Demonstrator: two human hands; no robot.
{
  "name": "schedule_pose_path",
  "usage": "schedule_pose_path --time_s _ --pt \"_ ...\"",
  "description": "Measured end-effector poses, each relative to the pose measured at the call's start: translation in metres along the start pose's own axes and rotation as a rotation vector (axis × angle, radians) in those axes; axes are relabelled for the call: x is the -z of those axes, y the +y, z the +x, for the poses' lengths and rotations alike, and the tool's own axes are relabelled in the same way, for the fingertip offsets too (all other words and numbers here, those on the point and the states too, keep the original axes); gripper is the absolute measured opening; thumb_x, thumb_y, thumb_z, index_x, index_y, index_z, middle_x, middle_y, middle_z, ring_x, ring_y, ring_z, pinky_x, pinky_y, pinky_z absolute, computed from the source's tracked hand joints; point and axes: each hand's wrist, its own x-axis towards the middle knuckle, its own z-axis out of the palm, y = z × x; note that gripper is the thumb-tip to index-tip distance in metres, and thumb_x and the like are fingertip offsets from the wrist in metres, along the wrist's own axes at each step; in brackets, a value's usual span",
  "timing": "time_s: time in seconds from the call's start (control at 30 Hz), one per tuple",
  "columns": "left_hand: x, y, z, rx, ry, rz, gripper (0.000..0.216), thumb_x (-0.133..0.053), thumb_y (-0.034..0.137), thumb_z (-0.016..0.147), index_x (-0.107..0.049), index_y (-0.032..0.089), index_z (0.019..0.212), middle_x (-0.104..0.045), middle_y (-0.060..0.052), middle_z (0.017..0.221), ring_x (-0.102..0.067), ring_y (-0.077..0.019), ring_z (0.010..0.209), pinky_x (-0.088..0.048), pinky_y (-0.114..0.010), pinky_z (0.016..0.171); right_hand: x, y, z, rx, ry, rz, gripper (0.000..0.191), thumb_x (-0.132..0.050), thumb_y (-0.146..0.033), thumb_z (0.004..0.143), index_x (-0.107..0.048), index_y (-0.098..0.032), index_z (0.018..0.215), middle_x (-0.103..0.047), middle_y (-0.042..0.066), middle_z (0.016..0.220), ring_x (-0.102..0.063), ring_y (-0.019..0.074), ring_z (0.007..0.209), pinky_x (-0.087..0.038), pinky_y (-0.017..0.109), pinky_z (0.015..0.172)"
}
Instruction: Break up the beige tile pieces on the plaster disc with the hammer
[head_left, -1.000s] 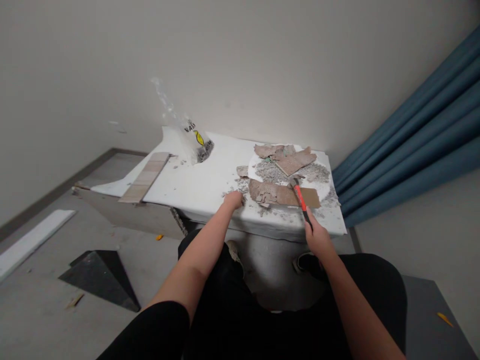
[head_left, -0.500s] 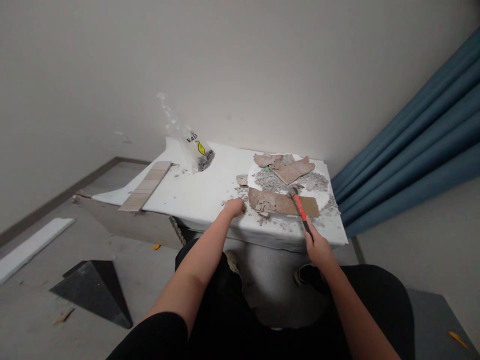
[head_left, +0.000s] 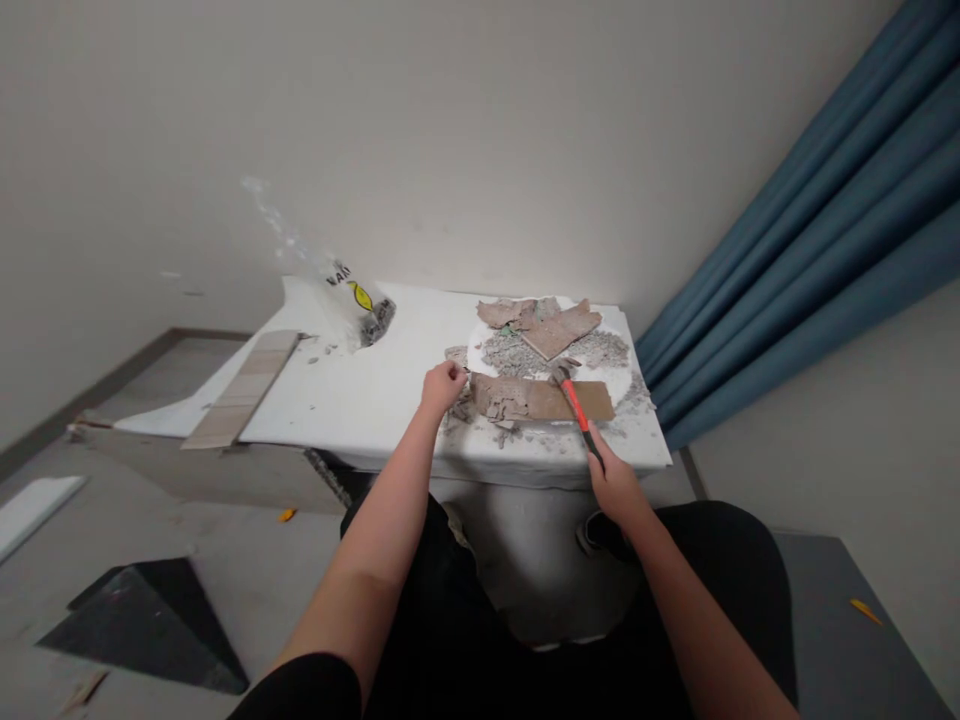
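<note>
My right hand [head_left: 616, 487] is wrapped round the black grip of a hammer [head_left: 576, 408] with a red shaft. Its metal head lies over the brown strip of board [head_left: 555, 398], whose left part is covered in crumbling grey layers. Just left of that strip, my left hand [head_left: 444, 386] is closed with fingertips pinched together; whatever they hold is too small to make out. Behind the strip, torn brown sheets [head_left: 559, 328] lie on a heap of grey crumbs [head_left: 517, 354] on a round white plate [head_left: 624, 384].
A clear plastic bag [head_left: 358, 300] with dark bits stands on the white-covered table [head_left: 390, 385]. A wood-look plank [head_left: 244, 390] crosses the table's left end. Blue curtains [head_left: 787, 220] hang at right. A black folded piece [head_left: 146, 620] and a yellow object [head_left: 286, 515] lie on the floor.
My left hand has risen from the table's front edge to beside the left end of the strip. The right hand keeps its hold on the hammer. The view has shifted to the right.
</note>
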Motion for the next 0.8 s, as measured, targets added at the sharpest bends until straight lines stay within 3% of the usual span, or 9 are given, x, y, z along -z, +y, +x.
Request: schedule_pose_path --time_s 0.13,0.33,0.53,0.8 --pt "-0.018 0.043 0.005 -0.161 -0.095 -0.453 0.026 -0.066 0.035 0.077 -0.074 0.015 0.093 -0.074 -0.005 0.083 -0.064 -0.0172 0.075 -0.050 -0.029 0.074 0.001 0.003 0.000 0.000 -0.019 0.032 0.062 -0.038 -0.028 0.097 -0.032 -0.019 0.159 -0.068 0.012 0.131 -0.060 0.0301 0.127 -0.047 0.045 0.105" --pt "-0.050 0.084 0.010 -0.412 -0.155 -0.386 0.022 -0.064 0.037 0.083 -0.075 0.019 0.083 -0.074 -0.005 0.087 -0.064 -0.0192 0.088 -0.049 -0.031 0.084 0.000 0.015 0.000 0.025 -0.019 0.112 0.062 -0.038 -0.029 0.098 -0.032 -0.018 0.159 -0.058 0.013 0.144 -0.052 0.0271 0.135 -0.045 0.044 0.108" --pt "-0.060 0.089 0.012 -0.344 -0.262 -0.252 0.020 -0.064 0.033 0.084 -0.075 0.018 0.090 -0.077 -0.005 0.090 -0.066 -0.0189 0.084 -0.050 -0.030 0.082 0.002 0.021 -0.001 -0.022 -0.045 0.186 0.061 -0.040 -0.030 0.099 -0.031 -0.021 0.159 -0.060 0.010 0.141 -0.058 0.0257 0.130 -0.048 0.044 0.106" --pt "-0.063 0.090 0.011 -0.310 -0.215 -0.259 0.022 -0.062 0.035 0.086 -0.074 0.017 0.094 -0.076 -0.005 0.088 -0.066 -0.0178 0.081 -0.050 -0.029 0.080 0.002 0.026 -0.001 -0.027 -0.058 0.251 0.061 -0.039 -0.032 0.099 -0.030 -0.022 0.159 -0.055 0.009 0.147 -0.052 0.0237 0.135 -0.043 0.042 0.110"
